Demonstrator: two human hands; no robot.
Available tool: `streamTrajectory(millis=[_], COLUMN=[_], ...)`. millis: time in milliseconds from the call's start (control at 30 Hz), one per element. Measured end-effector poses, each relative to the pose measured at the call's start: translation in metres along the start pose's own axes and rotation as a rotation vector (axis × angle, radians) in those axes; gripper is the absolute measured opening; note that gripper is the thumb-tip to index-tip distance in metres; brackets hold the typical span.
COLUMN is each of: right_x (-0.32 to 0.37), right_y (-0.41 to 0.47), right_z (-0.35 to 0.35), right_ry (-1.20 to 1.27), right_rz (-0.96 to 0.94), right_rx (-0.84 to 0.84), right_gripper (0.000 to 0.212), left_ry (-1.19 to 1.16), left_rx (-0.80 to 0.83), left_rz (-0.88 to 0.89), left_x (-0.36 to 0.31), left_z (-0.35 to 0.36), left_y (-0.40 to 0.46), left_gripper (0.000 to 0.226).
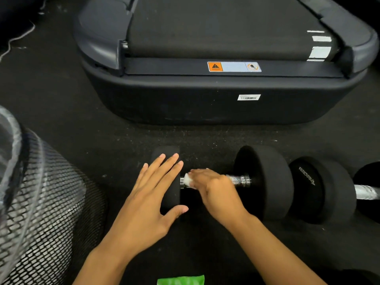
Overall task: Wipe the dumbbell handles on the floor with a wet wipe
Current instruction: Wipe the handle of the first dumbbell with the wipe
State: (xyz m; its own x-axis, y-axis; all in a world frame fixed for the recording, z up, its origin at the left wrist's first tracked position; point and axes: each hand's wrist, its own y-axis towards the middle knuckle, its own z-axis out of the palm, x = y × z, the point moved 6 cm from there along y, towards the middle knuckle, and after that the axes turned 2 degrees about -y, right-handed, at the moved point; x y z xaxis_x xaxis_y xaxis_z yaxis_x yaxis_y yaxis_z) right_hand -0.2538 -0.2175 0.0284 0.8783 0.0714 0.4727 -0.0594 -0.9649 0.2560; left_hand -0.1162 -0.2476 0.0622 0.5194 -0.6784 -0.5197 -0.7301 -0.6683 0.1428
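Note:
A black dumbbell (265, 182) lies sideways on the dark floor, its chrome handle (239, 180) showing between the two heads. My left hand (152, 200) lies flat with straight fingers on the left head (167, 151). My right hand (213, 189) is curled over the handle's left part and presses a white wet wipe (187, 179) against it. A second dumbbell (322, 190) lies just to the right, its silver handle (368, 191) running off the frame edge.
A treadmill's rear end (222, 99) stands close behind the dumbbells. A black mesh bin with a clear liner (45, 202) fills the left side. A green wipe packet (181, 280) lies at the bottom edge.

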Motion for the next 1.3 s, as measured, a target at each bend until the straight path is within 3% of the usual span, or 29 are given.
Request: streamTrajectory(millis=[100,200,500,800,1000,1133,1200,1300], right_x=[-0.003,-0.012,-0.022,-0.022,-0.027,0.0,0.004,-0.003], right_y=[-0.007,0.009,0.035,0.046,0.028,0.016,0.003,0.004], right_z=[-0.004,-0.002,0.013,0.014,0.002,0.005,0.001,-0.006], right_ry=[0.0,0.052,0.078,0.118,0.157,0.016,0.018,0.035], right_rz=[-0.04,0.098,0.27,0.293,0.302,0.088,-0.017,0.014], right_rx=[0.03,0.112,0.366,0.494,0.395,0.25,0.218,0.168], right_gripper=[0.03,0.019,0.018,0.021,0.019,0.017,0.025,0.029], left_ry=[-0.002,0.002,-0.01,-0.022,-0.026,-0.012,-0.016,-0.008], left_rx=[0.008,0.005,0.011,0.007,0.001,0.008,0.015,0.005], left_rz=[0.0,0.003,-0.007,-0.011,-0.001,-0.003,-0.002,0.002], left_x=[-0.001,-0.002,-0.002,-0.001,-0.001,0.0,0.0,-0.001], left_z=[-0.001,-0.001,-0.001,-0.002,-0.003,-0.001,0.0,0.0], left_y=[-0.001,-0.001,-0.001,0.001,0.0,-0.001,-0.001,0.0], left_gripper=[0.089,0.088,0.088,0.088,0.088,0.088,0.089,0.088])
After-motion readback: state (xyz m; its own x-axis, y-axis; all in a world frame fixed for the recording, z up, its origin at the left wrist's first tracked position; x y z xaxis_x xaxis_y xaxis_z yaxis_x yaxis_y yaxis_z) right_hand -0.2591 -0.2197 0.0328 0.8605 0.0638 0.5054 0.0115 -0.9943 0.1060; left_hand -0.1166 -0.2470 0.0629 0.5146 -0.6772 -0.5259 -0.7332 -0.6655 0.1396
